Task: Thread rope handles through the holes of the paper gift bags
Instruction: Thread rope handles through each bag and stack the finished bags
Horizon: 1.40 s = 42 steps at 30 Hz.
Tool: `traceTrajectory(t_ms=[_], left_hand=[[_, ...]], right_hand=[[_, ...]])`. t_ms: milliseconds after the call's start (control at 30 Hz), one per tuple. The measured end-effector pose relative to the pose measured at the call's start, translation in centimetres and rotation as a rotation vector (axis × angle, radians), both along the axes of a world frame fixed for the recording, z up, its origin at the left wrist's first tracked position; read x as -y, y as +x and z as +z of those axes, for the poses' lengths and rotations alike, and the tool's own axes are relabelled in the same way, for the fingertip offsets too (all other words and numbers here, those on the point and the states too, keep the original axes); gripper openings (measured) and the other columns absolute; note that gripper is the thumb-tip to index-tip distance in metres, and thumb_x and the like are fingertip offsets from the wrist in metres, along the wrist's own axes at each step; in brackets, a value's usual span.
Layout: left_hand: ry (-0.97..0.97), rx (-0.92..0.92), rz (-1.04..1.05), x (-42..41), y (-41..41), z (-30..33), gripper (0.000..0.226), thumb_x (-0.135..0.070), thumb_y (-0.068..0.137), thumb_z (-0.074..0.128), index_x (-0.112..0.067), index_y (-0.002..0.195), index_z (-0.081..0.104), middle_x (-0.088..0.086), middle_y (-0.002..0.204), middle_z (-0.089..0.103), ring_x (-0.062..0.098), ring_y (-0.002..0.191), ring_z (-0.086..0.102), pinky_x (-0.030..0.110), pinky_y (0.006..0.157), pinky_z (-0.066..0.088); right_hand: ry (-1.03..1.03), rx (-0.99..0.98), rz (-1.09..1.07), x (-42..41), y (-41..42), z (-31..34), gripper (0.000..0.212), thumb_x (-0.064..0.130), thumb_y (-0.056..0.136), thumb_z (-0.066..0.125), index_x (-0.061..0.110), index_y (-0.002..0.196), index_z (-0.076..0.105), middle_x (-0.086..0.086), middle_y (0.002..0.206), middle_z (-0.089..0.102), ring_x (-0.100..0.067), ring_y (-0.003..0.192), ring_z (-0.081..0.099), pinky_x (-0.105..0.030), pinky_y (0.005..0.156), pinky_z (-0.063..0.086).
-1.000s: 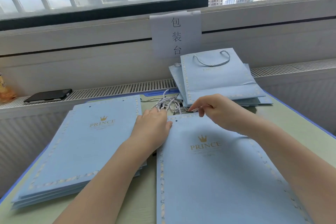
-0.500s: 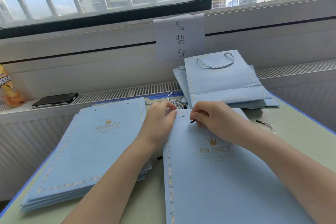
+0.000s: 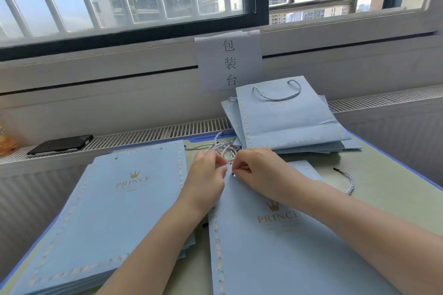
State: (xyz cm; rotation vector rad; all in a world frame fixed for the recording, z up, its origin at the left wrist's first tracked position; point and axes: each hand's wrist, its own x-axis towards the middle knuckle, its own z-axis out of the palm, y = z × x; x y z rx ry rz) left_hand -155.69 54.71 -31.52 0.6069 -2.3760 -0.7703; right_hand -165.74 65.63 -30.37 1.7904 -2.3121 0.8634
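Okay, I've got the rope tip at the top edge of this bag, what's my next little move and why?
Probably push the rope's black tip down through the hole near the bag's top edge. Your right hand pinches the rope right at that edge, while your left hand steadies the paper beside it. The hole itself is hidden by your fingers, so feel for it first.

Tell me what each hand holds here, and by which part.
The right hand pinches a rope close to its black tip, at the top edge of the bag. The left hand pinches that top edge beside it.
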Motion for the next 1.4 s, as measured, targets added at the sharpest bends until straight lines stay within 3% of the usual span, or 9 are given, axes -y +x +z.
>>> traceTrajectory(t_ms=[300, 400, 433, 500, 667, 833, 967, 1200, 1400], left_hand=[[-0.062, -0.106, 0.052, -0.5, 0.0, 0.5, 0.013, -0.004, 0.093, 0.048, -0.014, 0.084, 0.051, 0.000, 0.092, 0.046, 0.003, 0.075, 0.045, 0.006, 0.068, 0.034], [-0.030, -0.087, 0.070, -0.5, 0.0, 0.4, 0.012, -0.005, 0.093, 0.047, -0.012, 0.084, 0.050, 0.001, 0.091, 0.047, 0.008, 0.078, 0.045, 0.014, 0.066, 0.029], [-0.039, -0.076, 0.077, -0.5, 0.0, 0.3, 0.011, -0.006, 0.094, 0.047, -0.012, 0.084, 0.050, 0.001, 0.092, 0.047, 0.013, 0.083, 0.046, 0.017, 0.069, 0.030], [-0.064, -0.067, 0.081, -0.7, 0.0, 0.3, 0.010, -0.008, 0.095, 0.047, -0.012, 0.086, 0.050, 0.002, 0.093, 0.048, 0.019, 0.090, 0.047, 0.022, 0.075, 0.032], [-0.091, -0.132, 0.059, -1.3, 0.2, 0.8, 0.011, -0.008, 0.095, 0.047, -0.014, 0.085, 0.049, -0.001, 0.088, 0.049, 0.018, 0.090, 0.045, 0.022, 0.076, 0.032], [-0.219, -0.210, 0.045, -1.7, 0.4, 1.3, 0.015, -0.006, 0.094, 0.050, -0.016, 0.083, 0.047, -0.002, 0.084, 0.049, 0.016, 0.085, 0.043, 0.023, 0.074, 0.032], [-0.291, -0.278, 0.036, -1.6, 0.5, 1.4, 0.012, -0.011, 0.091, 0.045, -0.016, 0.082, 0.051, -0.004, 0.081, 0.051, 0.018, 0.081, 0.046, 0.026, 0.072, 0.034], [-0.376, -0.379, -0.012, -1.7, 0.7, 1.8, 0.009, -0.007, 0.084, 0.048, -0.007, 0.083, 0.057, -0.007, 0.080, 0.052, 0.014, 0.084, 0.041, 0.039, 0.071, 0.045], [-0.437, -0.100, -0.092, -1.7, 1.2, 2.4, 0.032, -0.031, 0.079, 0.057, -0.015, 0.106, 0.060, -0.012, 0.095, 0.058, 0.017, 0.093, 0.045, 0.036, 0.082, 0.041]], right_hand=[[-0.114, -0.631, -0.024, 0.0, 2.0, 0.1, 0.025, -0.007, 0.041, 0.052, 0.015, 0.052, 0.051, 0.000, 0.051, 0.045, -0.014, 0.044, 0.038, -0.021, 0.049, 0.025], [-0.049, -0.332, 0.035, 0.0, 1.9, -0.6, 0.019, -0.001, 0.055, 0.076, 0.010, 0.064, 0.062, -0.004, 0.059, 0.053, -0.019, 0.048, 0.047, -0.021, 0.049, 0.030], [-0.050, -0.236, 0.069, 0.0, 1.5, -0.7, 0.003, 0.007, 0.071, 0.069, 0.009, 0.073, 0.069, -0.006, 0.066, 0.057, -0.024, 0.057, 0.054, -0.024, 0.053, 0.036], [-0.041, -0.001, 0.085, -0.1, 1.0, -0.4, 0.020, 0.014, 0.086, 0.056, 0.013, 0.089, 0.076, -0.005, 0.074, 0.063, -0.021, 0.070, 0.058, -0.030, 0.064, 0.044], [-0.139, 0.444, 0.092, -0.7, 0.3, 0.4, 0.016, 0.007, 0.081, 0.070, 0.022, 0.077, 0.075, 0.008, 0.066, 0.066, 0.001, 0.062, 0.056, -0.011, 0.063, 0.043], [-0.197, 0.414, -0.021, -0.9, 0.5, 0.6, 0.014, 0.011, 0.080, 0.070, 0.024, 0.079, 0.064, 0.009, 0.071, 0.059, 0.002, 0.064, 0.051, -0.010, 0.062, 0.039], [-0.203, 0.080, -0.121, -1.0, 0.5, 0.7, 0.030, 0.022, 0.080, 0.071, 0.024, 0.106, 0.057, 0.011, 0.103, 0.046, -0.004, 0.096, 0.037, -0.016, 0.080, 0.029], [-0.135, 0.083, -0.056, -1.6, 0.1, 2.0, 0.014, 0.028, 0.084, 0.066, 0.024, 0.096, 0.060, 0.014, 0.082, 0.057, -0.008, 0.077, 0.051, -0.032, 0.072, 0.045], [-0.231, 0.061, -0.083, -1.6, 0.0, 1.7, 0.013, 0.021, 0.084, 0.067, 0.022, 0.096, 0.064, 0.013, 0.089, 0.058, -0.008, 0.085, 0.051, -0.025, 0.074, 0.041]])
